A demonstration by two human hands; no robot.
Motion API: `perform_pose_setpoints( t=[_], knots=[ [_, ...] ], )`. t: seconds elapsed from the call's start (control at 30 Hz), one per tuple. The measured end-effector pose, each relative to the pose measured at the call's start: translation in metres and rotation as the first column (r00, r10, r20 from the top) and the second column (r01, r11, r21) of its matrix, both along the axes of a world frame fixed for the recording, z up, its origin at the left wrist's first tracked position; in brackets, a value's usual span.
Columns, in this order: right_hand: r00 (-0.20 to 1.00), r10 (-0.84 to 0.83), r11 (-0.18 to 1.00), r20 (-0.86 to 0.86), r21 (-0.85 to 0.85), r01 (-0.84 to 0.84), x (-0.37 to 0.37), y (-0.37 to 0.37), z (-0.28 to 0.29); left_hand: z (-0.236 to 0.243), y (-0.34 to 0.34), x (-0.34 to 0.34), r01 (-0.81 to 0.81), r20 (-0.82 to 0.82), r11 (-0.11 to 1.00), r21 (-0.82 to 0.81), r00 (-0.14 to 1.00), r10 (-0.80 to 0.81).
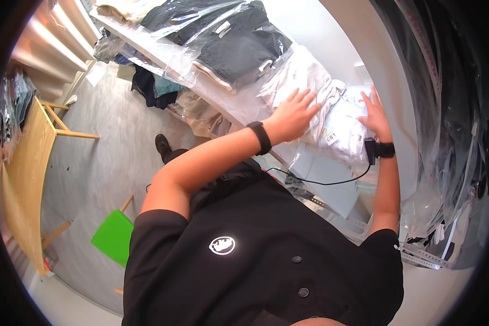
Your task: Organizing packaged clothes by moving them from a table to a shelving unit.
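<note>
My left hand (294, 115), with a black band on the wrist, lies flat with fingers stretched over a folded white garment (299, 73) in clear plastic. My right hand (377, 115) has its fingers spread at the right end of a clear plastic bag (342, 130) of pale folded clothing with a white label. It seems to touch the bag's edge, though the contact is hard to see. A black device is strapped to that wrist, and a cable runs from it. Neither hand grips anything.
Dark folded clothes (239, 54) in plastic lie farther along the white shelf (146, 52). More bagged clothes (193, 111) sit below it. Garments under clear plastic (434, 179) hang at the right. A wooden table (30, 185) and a green chair (114, 237) stand at the left.
</note>
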State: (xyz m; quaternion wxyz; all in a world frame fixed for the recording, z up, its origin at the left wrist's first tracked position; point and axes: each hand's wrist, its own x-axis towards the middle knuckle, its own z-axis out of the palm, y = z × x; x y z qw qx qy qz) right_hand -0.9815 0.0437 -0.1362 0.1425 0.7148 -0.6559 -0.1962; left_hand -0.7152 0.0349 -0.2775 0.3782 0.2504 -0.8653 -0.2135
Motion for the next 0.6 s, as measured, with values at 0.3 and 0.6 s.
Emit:
perform_pose_setpoints(
  t=[0.3,0.6],
  knots=[
    [0.993,-0.120,0.980,-0.001,-0.159,0.118,0.006,-0.052,-0.004,-0.025,0.012,-0.007,-0.045,0.322,0.999,-0.017,0.945,0.048],
    [0.850,-0.522,0.828,0.069,-0.200,0.524,0.008,-0.013,-0.051,-0.033,0.017,0.023,-0.045,0.102,0.996,-0.073,0.993,0.052]
  ],
)
